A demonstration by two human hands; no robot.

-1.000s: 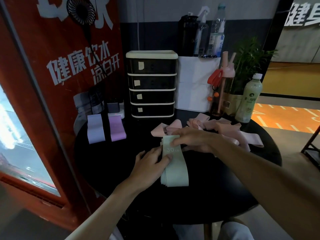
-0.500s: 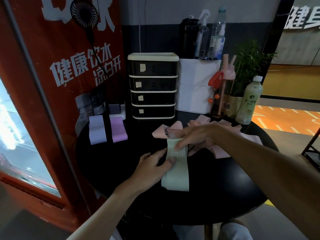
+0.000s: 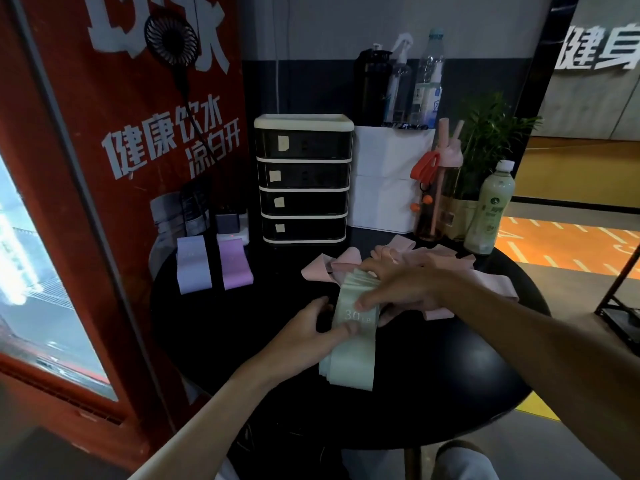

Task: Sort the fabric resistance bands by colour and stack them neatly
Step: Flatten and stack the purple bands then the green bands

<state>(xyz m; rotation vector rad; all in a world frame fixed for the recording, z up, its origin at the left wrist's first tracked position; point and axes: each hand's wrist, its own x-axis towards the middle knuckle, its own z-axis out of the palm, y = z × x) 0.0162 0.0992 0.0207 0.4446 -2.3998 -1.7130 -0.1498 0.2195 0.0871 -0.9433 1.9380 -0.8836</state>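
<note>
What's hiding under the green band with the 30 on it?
More green bands, their edges peeking out at the stack's left. The top band, left hand and right hand cover the rest, so no count.

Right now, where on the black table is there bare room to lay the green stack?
Bare patches: between the purple band and the green stack; the near-left of the table, in front of the lilac band. Crowded: the far right, where loose pink bands lie before the pale bottle.

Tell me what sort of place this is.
Likely a gym's lounge corner: resistance bands being sorted on a table, a wall sign reading 健身 (fitness), and an orange lined floor beyond.
</note>
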